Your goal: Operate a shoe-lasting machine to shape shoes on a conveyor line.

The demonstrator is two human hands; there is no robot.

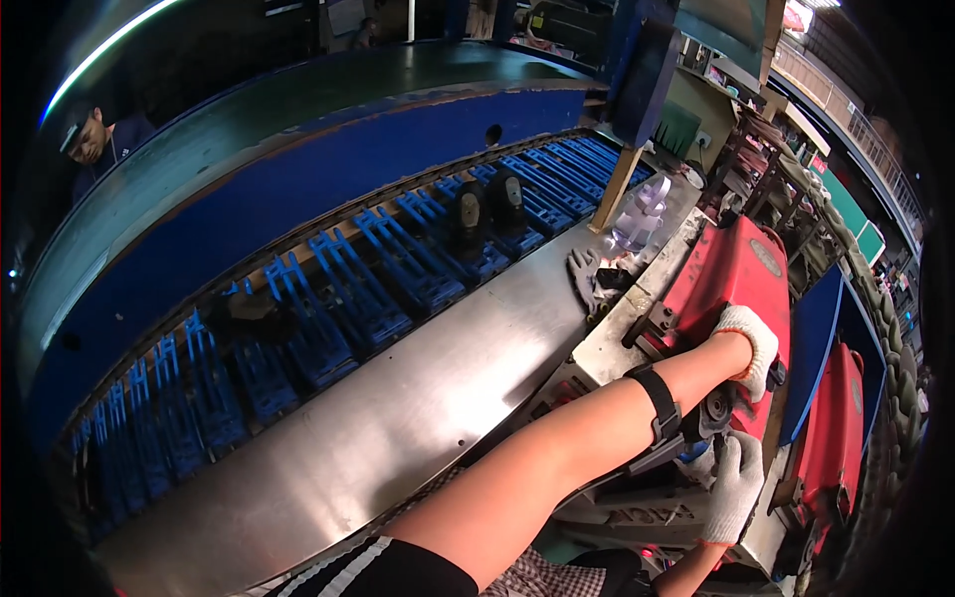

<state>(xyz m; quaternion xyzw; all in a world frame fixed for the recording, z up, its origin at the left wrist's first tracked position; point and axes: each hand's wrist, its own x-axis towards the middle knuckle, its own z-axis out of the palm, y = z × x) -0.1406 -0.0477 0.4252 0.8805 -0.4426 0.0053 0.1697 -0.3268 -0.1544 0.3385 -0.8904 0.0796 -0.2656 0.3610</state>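
Observation:
My left hand [751,343], in a white knit glove, reaches far to the right and curls over the lower edge of a red machine housing [731,269]. A black strap band [659,398] wraps that forearm. My right hand [736,486], also in a white glove, comes up from the bottom edge. Its fingers point up against a dark round part [712,414] of the grey machine just below the left wrist. Whether it grips anything is hidden by the glove and my left arm.
A steel table [398,418] runs beside a conveyor of blue racks [358,289] carrying black shoes [468,214]. A spare grey glove [585,274], clear plastic pieces [642,214] and a wooden post [617,184] sit at its far end. Another person [95,139] stands at upper left. A second red machine [836,428] is at right.

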